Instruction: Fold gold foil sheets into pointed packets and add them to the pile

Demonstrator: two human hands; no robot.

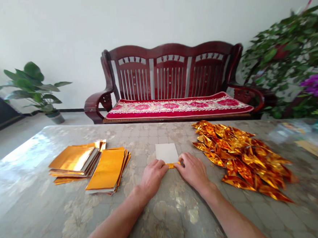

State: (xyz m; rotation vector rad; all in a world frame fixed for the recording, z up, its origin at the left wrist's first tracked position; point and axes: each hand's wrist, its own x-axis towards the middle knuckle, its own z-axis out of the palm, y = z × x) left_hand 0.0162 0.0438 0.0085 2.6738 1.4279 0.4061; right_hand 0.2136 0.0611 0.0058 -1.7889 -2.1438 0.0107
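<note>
A sheet of gold foil paper (166,152) lies white side up on the table in front of me. Its near edge is turned up into a narrow gold strip. My left hand (153,173) pinches the left end of that strip, and my right hand (192,169) pinches the right end. Both hands rest low against the tabletop with fingers closed. To the left are two stacks of flat gold foil sheets, a farther stack (69,158) and a nearer stack (106,170). On the right lies a heap of folded gold foil pieces (243,156) with pointed ends.
The table (166,220) has a patterned, glossy cover. Clear plastic wrapping (290,131) and tan card pieces (313,151) lie at the right edge. Behind the table stand a dark wooden bench (169,71) and potted plants, one (37,87) on the left.
</note>
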